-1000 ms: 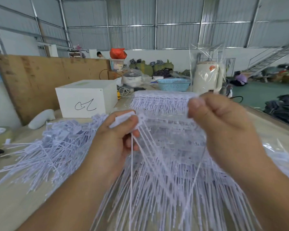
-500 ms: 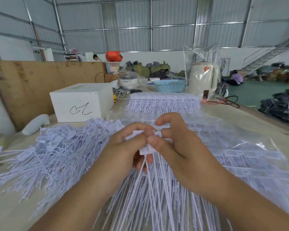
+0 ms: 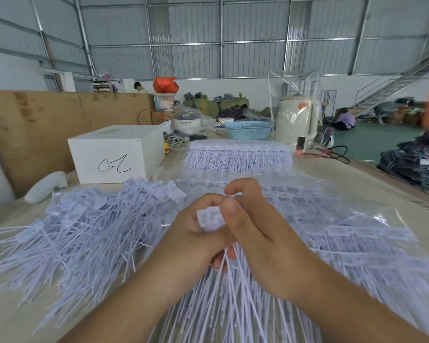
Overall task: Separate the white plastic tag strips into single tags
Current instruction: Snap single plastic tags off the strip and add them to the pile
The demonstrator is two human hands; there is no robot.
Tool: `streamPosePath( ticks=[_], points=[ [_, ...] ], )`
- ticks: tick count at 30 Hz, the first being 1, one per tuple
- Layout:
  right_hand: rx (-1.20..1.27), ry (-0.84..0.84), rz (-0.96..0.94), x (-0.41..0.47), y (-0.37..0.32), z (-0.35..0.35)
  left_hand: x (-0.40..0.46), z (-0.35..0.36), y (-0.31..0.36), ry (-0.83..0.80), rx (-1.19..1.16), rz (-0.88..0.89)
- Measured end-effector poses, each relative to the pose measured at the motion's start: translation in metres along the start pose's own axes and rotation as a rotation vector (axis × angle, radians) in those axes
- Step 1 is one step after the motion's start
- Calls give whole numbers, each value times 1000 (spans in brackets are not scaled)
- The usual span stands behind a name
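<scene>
My left hand (image 3: 193,241) and my right hand (image 3: 255,233) meet over the middle of the table, both pinching the white heads of a tag strip (image 3: 209,219). Its thin tails fan down toward me between my wrists. A loose heap of single tags (image 3: 79,233) lies to the left. Unseparated strips (image 3: 357,248) lie under clear plastic wrap to the right. Another stack of strips (image 3: 238,154) sits further back.
A white box (image 3: 114,152) with a black scribble stands at the back left, beside a plywood board (image 3: 47,129). A blue basket (image 3: 248,129) and a wrapped cream kettle (image 3: 295,122) stand behind the far stack. The table's right edge (image 3: 386,179) drops to a green floor.
A second ago my right hand was raised and apart, holding a strip high. It has come down and joined my left hand on the tag heads; the view has tilted slightly.
</scene>
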State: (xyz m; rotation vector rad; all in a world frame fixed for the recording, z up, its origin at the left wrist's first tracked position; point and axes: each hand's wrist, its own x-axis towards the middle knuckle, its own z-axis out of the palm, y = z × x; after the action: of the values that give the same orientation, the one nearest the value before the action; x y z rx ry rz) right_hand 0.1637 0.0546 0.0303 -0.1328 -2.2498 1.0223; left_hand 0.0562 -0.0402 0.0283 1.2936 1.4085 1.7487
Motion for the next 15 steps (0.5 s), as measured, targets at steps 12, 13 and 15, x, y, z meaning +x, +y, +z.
streamPosePath(
  ticks=[12,13,15],
  points=[
    [-187,-257,26,6,5,-38,1,-8,10,84,-106,-54],
    [-204,-254,19,7,5,-39,0,-7,10,88,-111,-51],
    [-244,-198,-18,8,6,-38,1,-5,11,100,-117,-40]
  ],
)
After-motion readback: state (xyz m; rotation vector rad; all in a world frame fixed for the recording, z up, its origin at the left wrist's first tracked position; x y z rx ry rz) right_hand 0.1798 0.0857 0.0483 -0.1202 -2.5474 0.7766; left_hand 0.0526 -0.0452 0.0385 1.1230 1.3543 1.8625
